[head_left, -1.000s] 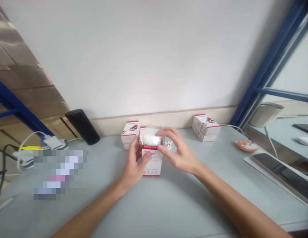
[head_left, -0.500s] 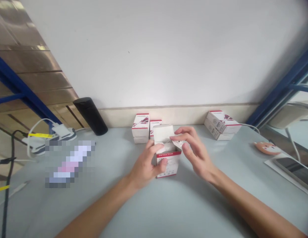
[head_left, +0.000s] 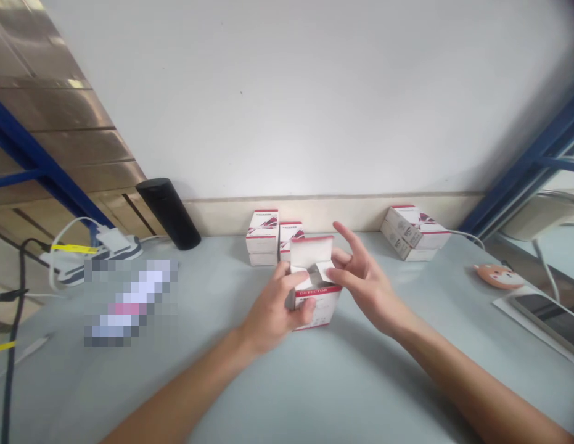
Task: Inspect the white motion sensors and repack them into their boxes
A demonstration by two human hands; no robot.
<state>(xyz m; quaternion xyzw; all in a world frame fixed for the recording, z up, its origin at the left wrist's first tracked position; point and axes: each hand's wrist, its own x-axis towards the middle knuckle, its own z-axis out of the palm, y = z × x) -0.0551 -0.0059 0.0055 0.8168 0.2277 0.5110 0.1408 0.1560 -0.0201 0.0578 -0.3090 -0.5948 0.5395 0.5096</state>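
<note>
A red-and-white box [head_left: 322, 308] is being clasped upright by the left hand [head_left: 270, 305] at the middle of the table [head_left: 287, 394], with the thumb being laid across its printed front. Its right flap [head_left: 324, 272] is being touched by the thumb of the right hand [head_left: 367, 287]; whether the flap is being pinched cannot be told. The lid [head_left: 312, 253] is standing raised. Behind, two stacked boxes [head_left: 262, 239] are resting near the wall [head_left: 291, 92].

Head-worn — looking forward and down from near above left hand [head_left: 275, 308] and right hand [head_left: 367, 287], toward the wall [head_left: 314, 105].
</note>
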